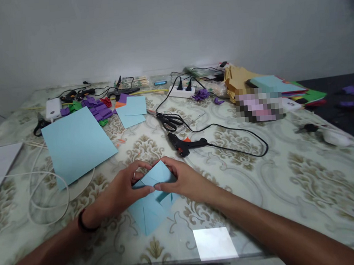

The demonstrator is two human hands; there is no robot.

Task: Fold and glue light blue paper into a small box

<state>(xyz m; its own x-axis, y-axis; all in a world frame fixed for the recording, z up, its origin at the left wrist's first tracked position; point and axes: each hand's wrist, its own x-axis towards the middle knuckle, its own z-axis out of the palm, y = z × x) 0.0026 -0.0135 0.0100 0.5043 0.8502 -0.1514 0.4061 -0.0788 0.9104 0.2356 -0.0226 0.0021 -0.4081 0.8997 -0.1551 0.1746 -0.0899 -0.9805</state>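
A folded light blue paper (158,174) is between my two hands, above the front middle of the table. My left hand (125,191) grips its left side, thumb on top and fingers behind. On the opposite side my right hand (185,180) pinches it the same way, and the two thumb tips nearly meet. Beneath lies more creased light blue paper (149,216), partly covered by my hands; I cannot tell whether it is one piece with the folded part. A black glue gun (185,144) rests on the table just beyond my right hand.
A large blue sheet (78,144) lies left, beside a loose white cable (32,201). Black-handled scissors (170,120) and small blue squares (135,106) lie farther back. Along the wall are purple paper strips (97,110) and a power strip (181,92). Coloured papers (279,84) are stacked at right.
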